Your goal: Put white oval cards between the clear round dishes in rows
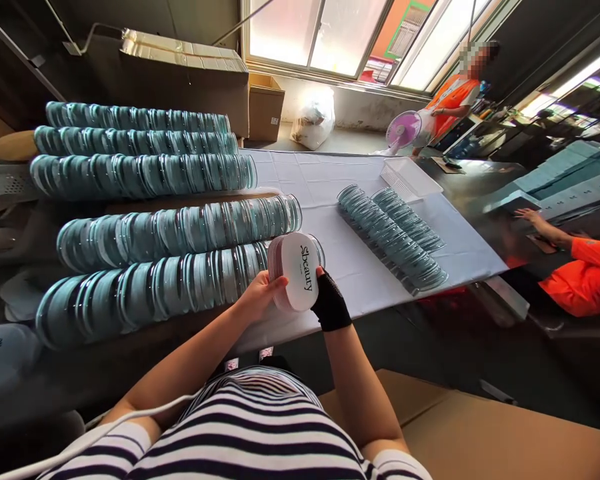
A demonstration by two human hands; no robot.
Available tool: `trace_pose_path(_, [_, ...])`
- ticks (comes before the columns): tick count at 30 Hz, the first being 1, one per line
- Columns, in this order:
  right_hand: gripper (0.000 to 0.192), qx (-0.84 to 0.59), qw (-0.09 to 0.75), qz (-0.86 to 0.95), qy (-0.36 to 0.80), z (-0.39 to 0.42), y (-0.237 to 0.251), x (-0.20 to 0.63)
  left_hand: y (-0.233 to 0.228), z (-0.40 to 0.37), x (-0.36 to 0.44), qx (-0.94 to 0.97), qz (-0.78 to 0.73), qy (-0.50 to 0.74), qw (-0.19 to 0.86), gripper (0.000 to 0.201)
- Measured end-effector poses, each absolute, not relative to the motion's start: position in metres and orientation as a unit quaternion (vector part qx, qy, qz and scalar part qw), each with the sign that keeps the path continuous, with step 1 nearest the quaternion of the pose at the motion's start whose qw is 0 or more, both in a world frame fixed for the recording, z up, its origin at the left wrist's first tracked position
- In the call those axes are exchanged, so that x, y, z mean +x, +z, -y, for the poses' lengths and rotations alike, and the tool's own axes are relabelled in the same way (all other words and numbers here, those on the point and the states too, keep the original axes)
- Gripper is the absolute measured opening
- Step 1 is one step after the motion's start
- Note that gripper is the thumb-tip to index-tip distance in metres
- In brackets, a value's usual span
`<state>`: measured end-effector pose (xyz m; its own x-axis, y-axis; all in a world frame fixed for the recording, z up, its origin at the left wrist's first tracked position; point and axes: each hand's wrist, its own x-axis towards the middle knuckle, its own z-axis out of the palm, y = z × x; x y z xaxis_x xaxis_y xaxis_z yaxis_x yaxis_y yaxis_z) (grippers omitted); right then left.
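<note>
The stack of oval white cards (pixel 296 273) printed "Sbeauty" sits over the near edge of the white-clothed worktop (pixel 330 183); only the top card's face shows, the rest are thin pinkish edges, and the small line under the logo is too fine to read. The left hand (pixel 260 293) has its grip closed on the stack's left side, thumb on the front, the other fingers hidden behind it. The right hand (pixel 330 305), in a black fingerless glove, clamps the stack's right edge, its fingertips mostly out of sight behind the cards. Left of the stack, long rows of teal round lids (pixel 145 177) lie on edge, their near ends cut off by shadow. Right of the stack, two shorter rows of the same lids (pixel 395 233) lie fanned on the cloth, with a white plastic tray (pixel 411 177) beyond them. Further right, a co-worker's orange sleeve (pixel 587 273) and hand reach onto a dark table; another person stands by a pink fan (pixel 403 130).
</note>
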<state>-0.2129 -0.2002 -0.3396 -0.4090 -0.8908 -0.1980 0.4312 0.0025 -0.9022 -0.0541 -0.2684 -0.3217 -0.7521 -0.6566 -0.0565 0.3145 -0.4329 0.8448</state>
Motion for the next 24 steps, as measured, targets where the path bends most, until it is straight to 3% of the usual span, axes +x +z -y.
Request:
trace_pose_path(3, [0.049, -0.271, 0.417, -0.567, -0.657, 0.199, -0.336, -0.217, -0.324, 0.272, -0.054, 0.277, 0.474, -0.764, 0.339, 0.049])
trace_pose_path(8, [0.055, -0.402, 0.142, -0.748, -0.508, 0.195, -0.332, -0.216, -0.327, 0.282, -0.049, 0.388, 0.607, -0.579, 0.384, 0.048])
trace_pose_path(11, [0.064, -0.433, 0.057, -0.777, -0.454, 0.192, -0.337, -0.209, -0.328, 0.282, -0.047, 0.384, 0.609, -0.584, 0.374, 0.046])
trace_pose_path(15, [0.054, -0.489, -0.048, -0.725, -0.482, 0.189, -0.341, -0.201, -0.334, 0.282, -0.052, 0.382, 0.521, -0.654, 0.394, 0.041])
trace_pose_path(17, [0.041, -0.511, -0.025, -0.696, -0.504, 0.192, -0.34, -0.2, -0.338, 0.282, -0.057, 0.364, 0.441, -0.712, 0.408, 0.04])
trace_pose_path(19, [0.028, -0.472, 0.063, -0.668, -0.572, 0.198, -0.337, -0.202, -0.338, 0.285, -0.062, 0.336, 0.371, -0.764, 0.407, 0.045])
trace_pose_path(21, [0.031, -0.355, 0.152, -0.617, -0.686, 0.204, -0.334, -0.21, -0.336, 0.29, -0.066, 0.329, 0.32, -0.786, 0.414, 0.045])
trace_pose_path(24, [0.035, -0.201, 0.192, -0.54, -0.795, 0.208, -0.33, -0.228, -0.328, 0.301, -0.07, 0.355, 0.27, -0.768, 0.458, 0.038])
